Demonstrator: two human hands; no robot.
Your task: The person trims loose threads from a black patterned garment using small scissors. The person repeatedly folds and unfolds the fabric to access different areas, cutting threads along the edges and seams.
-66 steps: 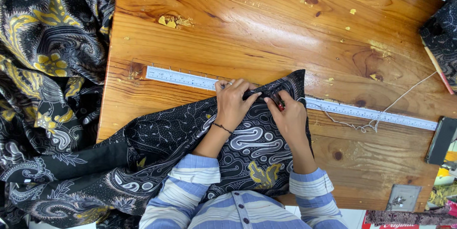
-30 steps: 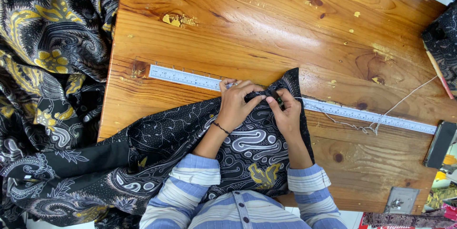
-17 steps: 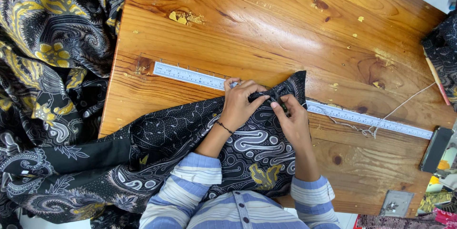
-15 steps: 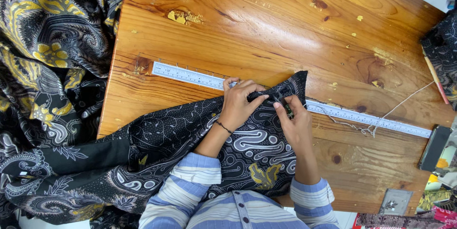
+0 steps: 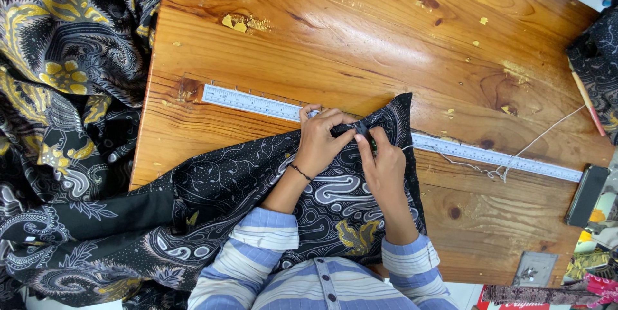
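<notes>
A black patterned cloth [image 5: 212, 187] with white swirls and yellow flowers lies over the near edge of a wooden table [image 5: 360, 33]. My left hand [image 5: 320, 140] presses and pinches the cloth's far edge beside a long metal ruler [image 5: 251, 101]. My right hand [image 5: 384, 163] pinches the same edge just to the right and holds a small dark tool [image 5: 364, 132] at the seam. A loose white thread [image 5: 508, 162] trails from the cloth across the ruler toward the right.
More of the black and yellow cloth [image 5: 58, 72] hangs in folds off the table's left side. A dark flat object [image 5: 584, 194] lies at the ruler's right end, a small metal plate [image 5: 533, 267] sits near the front right corner, and other fabric [image 5: 595, 59] lies at the right edge.
Both hands have stayed at the cloth's far edge. My right hand's fingers have shifted slightly along the seam with the small tool. The view has drifted a little.
</notes>
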